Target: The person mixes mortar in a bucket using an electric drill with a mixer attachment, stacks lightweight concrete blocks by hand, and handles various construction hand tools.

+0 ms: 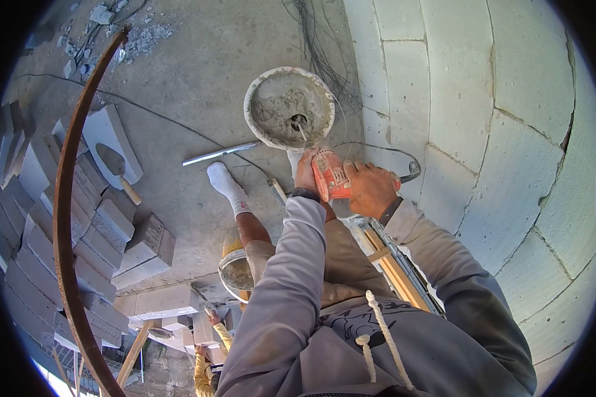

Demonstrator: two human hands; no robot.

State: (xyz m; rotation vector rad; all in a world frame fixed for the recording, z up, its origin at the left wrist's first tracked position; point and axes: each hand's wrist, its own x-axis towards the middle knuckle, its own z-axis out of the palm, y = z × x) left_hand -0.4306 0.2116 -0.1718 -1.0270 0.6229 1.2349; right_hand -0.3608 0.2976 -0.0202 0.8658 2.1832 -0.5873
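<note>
Both hands grip an orange-red power drill (329,173). My left hand (305,173) is wrapped around its front part, nearest the bucket. Round the rear part of the drill body closes my right hand (372,188). A mixing rod (300,130) runs from the drill into grey wet mortar (281,99), where a dark hollow surrounds it; the rod's lower end is hidden. The mortar lies in a round, crusted bucket (248,111) on the concrete floor. A black cord (414,171) loops away behind the drill.
Light block wall (457,119) stands at right. Stacked blocks (89,218) at left carry a trowel (116,165). A metal bar (220,153), loose wires (318,46) and a second bucket (235,271) are on the floor. A rusty curved bar (65,198) crosses the left. A co-worker's yellow sleeve (202,374) shows below.
</note>
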